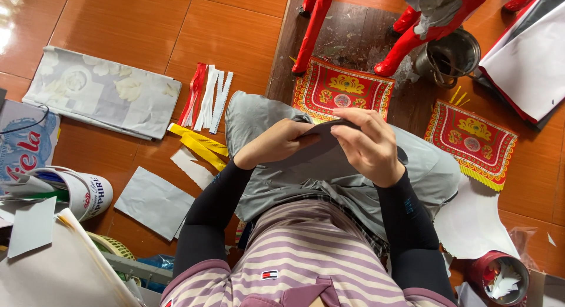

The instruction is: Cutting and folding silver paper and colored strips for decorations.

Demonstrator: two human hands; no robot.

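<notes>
shirt: striped pink-and-white top (294,254), nearest the camera, bottom centre; black sleeves (206,219) run up both forearms.
lap: grey trousers (259,119), knees pointing away from the camera.
grey sheet: dark grey paper (326,148), held over the lap between both hands, top edge curved.
left hand: (276,143) pinches the sheet's left edge, fingers curled closed on it.
right hand: (369,143) clamps the sheet's top right edge, fingers over, thumb under.
floor: orange tiles (129,24).
board: dark wooden slab (353,42) beyond the knees, holds 2 red figure legs (315,24) and a red-gold panel (342,89).
2nd panel: same red-gold pattern, yellow fringe (472,143), on the tiles right of the right hand, apart from it.
can: metal tin (450,55) at the board's right edge, beside a red leg.
strips: red and white paper strips (206,96) left of the knee; yellow strips (197,143) just below them.
grey pieces: cut sheet (154,202) on the tiles left of the left arm; folded grey floral sheet (103,90) farther left.
cup: white cup (88,194) on its side, far left.
red tub: round red tub with white scraps (500,277), bottom right.
white sheet: large white paper (471,222) under the right thigh.
</notes>
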